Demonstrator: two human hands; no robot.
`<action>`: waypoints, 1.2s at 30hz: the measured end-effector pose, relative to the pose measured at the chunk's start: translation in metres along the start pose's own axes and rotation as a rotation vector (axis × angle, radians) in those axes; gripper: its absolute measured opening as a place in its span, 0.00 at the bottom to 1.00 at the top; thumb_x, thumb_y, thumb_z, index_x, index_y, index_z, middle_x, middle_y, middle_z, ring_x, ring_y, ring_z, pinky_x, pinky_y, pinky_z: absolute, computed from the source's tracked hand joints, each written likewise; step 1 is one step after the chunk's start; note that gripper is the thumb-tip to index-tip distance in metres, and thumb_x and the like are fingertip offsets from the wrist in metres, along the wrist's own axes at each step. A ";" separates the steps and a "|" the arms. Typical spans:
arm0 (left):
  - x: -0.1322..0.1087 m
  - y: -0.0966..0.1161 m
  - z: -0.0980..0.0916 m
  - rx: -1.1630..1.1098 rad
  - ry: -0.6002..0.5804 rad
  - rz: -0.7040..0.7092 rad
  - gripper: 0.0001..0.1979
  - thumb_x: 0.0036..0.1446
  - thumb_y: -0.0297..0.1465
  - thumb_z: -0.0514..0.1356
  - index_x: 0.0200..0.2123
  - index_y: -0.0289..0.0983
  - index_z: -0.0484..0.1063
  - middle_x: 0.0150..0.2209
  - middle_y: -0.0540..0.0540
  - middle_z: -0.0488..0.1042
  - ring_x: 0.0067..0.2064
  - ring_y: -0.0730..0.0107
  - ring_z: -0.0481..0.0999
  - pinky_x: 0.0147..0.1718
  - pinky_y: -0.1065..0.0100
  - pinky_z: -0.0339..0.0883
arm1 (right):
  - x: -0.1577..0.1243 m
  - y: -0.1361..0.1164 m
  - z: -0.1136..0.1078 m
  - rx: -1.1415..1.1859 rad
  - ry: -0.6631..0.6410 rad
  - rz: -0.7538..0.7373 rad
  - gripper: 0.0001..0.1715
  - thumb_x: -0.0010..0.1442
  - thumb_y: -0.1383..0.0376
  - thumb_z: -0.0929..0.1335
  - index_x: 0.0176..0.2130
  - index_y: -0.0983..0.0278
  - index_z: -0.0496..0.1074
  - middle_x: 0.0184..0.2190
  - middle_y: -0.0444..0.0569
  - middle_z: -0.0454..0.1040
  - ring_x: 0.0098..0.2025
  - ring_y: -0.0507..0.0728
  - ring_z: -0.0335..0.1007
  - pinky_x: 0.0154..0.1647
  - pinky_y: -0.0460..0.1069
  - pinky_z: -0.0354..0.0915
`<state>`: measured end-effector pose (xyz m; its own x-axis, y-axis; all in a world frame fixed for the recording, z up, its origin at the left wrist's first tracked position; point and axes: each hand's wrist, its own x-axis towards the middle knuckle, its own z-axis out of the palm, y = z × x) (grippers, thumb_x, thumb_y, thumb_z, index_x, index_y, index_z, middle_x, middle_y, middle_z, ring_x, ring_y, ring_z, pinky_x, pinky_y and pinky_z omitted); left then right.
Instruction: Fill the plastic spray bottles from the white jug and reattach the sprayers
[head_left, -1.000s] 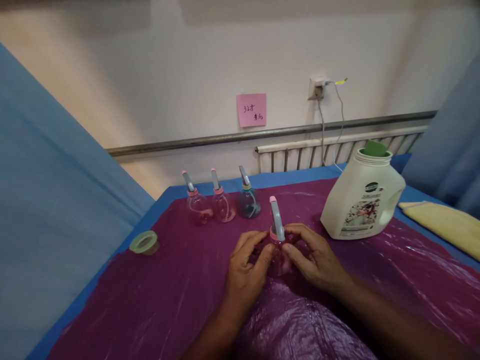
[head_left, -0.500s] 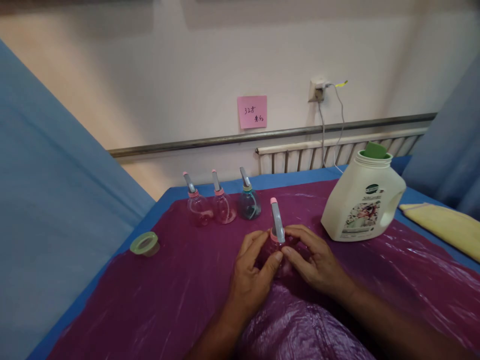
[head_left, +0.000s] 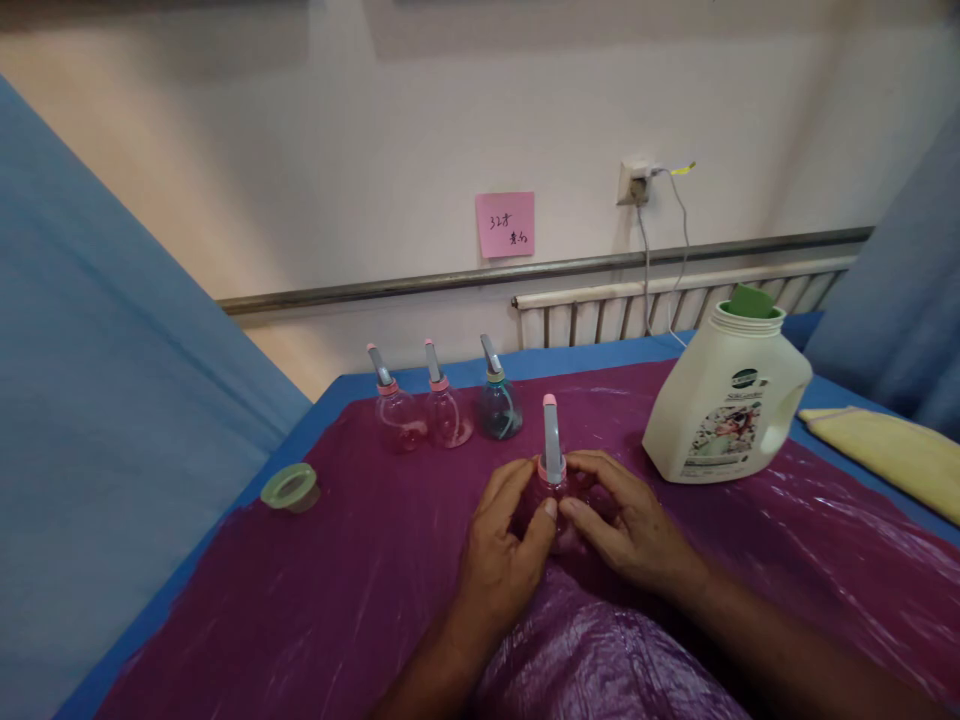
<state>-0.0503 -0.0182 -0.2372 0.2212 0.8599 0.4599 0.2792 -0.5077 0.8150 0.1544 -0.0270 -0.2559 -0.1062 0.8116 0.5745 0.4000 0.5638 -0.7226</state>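
A small clear pink bottle [head_left: 559, 500] with a grey spout and pink collar stands upright on the purple plastic sheet [head_left: 337, 600], cupped between both hands. My left hand [head_left: 502, 545] wraps its left side, thumb against the front. My right hand [head_left: 626, 525] curls round its right side, fingers at the collar. The bottle's body is mostly hidden by my fingers. Behind it stand three similar small bottles in a row: two pink [head_left: 396, 415] [head_left: 446, 415] and one teal [head_left: 497, 405].
A large white detergent jug [head_left: 724, 405] with its top open stands at the right. A green cap [head_left: 289, 487] lies at the left on the sheet's edge. A yellow cloth [head_left: 885, 450] lies far right. Blue cloth covers the table; a radiator and wall are behind.
The bottle's spout has turned from a slight tilt to upright. My thumbs have closed in together at the bottle's front. The rest has not moved.
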 end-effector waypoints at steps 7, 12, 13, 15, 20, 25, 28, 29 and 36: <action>-0.001 0.002 0.000 -0.012 0.002 -0.020 0.20 0.74 0.35 0.64 0.66 0.45 0.78 0.64 0.40 0.79 0.65 0.54 0.79 0.68 0.51 0.72 | 0.000 0.001 0.000 -0.004 0.005 -0.022 0.24 0.74 0.59 0.73 0.66 0.54 0.75 0.61 0.55 0.81 0.61 0.63 0.79 0.63 0.60 0.76; -0.005 -0.005 0.001 -0.006 0.016 -0.015 0.22 0.75 0.37 0.64 0.69 0.48 0.75 0.66 0.42 0.77 0.66 0.55 0.78 0.68 0.53 0.71 | 0.002 0.001 -0.001 0.012 0.008 -0.028 0.23 0.75 0.59 0.72 0.66 0.55 0.77 0.61 0.56 0.82 0.61 0.64 0.80 0.64 0.62 0.77; -0.005 -0.006 0.001 0.004 0.014 -0.006 0.21 0.76 0.38 0.64 0.69 0.49 0.75 0.65 0.42 0.77 0.66 0.56 0.78 0.69 0.54 0.70 | 0.002 0.001 -0.001 0.022 0.008 -0.031 0.22 0.76 0.59 0.71 0.66 0.55 0.77 0.61 0.56 0.82 0.61 0.63 0.80 0.65 0.62 0.76; -0.005 -0.007 0.001 0.027 0.008 0.007 0.20 0.76 0.38 0.63 0.68 0.49 0.76 0.65 0.43 0.77 0.66 0.57 0.77 0.69 0.54 0.69 | 0.003 0.000 -0.002 0.047 0.011 -0.037 0.21 0.78 0.60 0.69 0.66 0.54 0.77 0.61 0.55 0.82 0.62 0.62 0.80 0.65 0.61 0.76; -0.005 -0.008 0.000 0.045 0.009 0.009 0.20 0.76 0.38 0.64 0.68 0.48 0.76 0.63 0.41 0.77 0.63 0.55 0.77 0.67 0.52 0.71 | 0.005 0.002 -0.002 0.083 0.046 -0.027 0.18 0.78 0.60 0.69 0.63 0.55 0.80 0.57 0.55 0.83 0.57 0.61 0.82 0.62 0.59 0.78; -0.005 -0.007 0.000 0.025 0.008 -0.011 0.21 0.74 0.39 0.65 0.67 0.48 0.77 0.63 0.41 0.77 0.63 0.54 0.78 0.66 0.51 0.72 | 0.005 0.005 -0.001 0.072 0.059 -0.028 0.17 0.79 0.60 0.69 0.62 0.54 0.82 0.56 0.54 0.84 0.58 0.62 0.82 0.62 0.60 0.78; -0.002 -0.005 0.000 0.001 0.028 -0.026 0.20 0.73 0.39 0.66 0.65 0.47 0.79 0.60 0.42 0.79 0.61 0.55 0.79 0.65 0.52 0.73 | 0.005 0.004 0.000 0.068 0.070 -0.029 0.17 0.78 0.60 0.69 0.61 0.54 0.82 0.56 0.54 0.84 0.57 0.62 0.82 0.61 0.60 0.78; -0.001 -0.004 0.000 -0.009 0.036 -0.035 0.19 0.73 0.39 0.66 0.64 0.47 0.79 0.60 0.42 0.79 0.60 0.56 0.80 0.64 0.53 0.73 | 0.005 0.003 -0.001 0.069 0.071 -0.030 0.16 0.78 0.61 0.69 0.61 0.54 0.82 0.55 0.53 0.84 0.57 0.62 0.82 0.61 0.59 0.78; 0.004 0.000 0.001 -0.074 0.056 -0.143 0.18 0.70 0.41 0.68 0.59 0.43 0.82 0.57 0.41 0.82 0.56 0.57 0.82 0.59 0.56 0.77 | 0.005 0.003 -0.001 0.074 0.047 -0.032 0.17 0.79 0.62 0.69 0.62 0.54 0.80 0.56 0.54 0.83 0.58 0.61 0.82 0.61 0.58 0.77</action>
<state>-0.0486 -0.0147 -0.2355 0.1310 0.9259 0.3543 0.2342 -0.3761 0.8965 0.1564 -0.0218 -0.2546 -0.0744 0.7856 0.6142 0.3281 0.6009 -0.7289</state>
